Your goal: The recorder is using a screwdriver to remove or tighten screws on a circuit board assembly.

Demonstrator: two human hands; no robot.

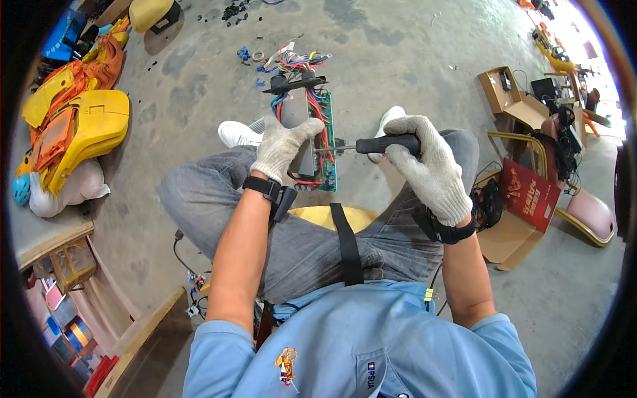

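A grey metal controller casing (295, 106) with a green circuit board (330, 169) and red, blue and other wires (298, 60) lies between my bent legs. My left hand (282, 149), in a white knit glove, is closed on the casing's left side, thumb resting over its top. My right hand (428, 166), gloved the same way, grips a black-handled screwdriver (378, 144) held horizontally. Its thin shaft points left to the casing beside the board; the exact contact of the tip is too small to make out.
Yellow and orange plastic shells (93, 132) are piled at left above a wooden crate (166, 305). Open cardboard boxes (501, 86), a red panel (524, 192) and a pink seat (587, 219) are at right. Small blue and black parts (244, 56) lie on the concrete floor (371, 53) ahead.
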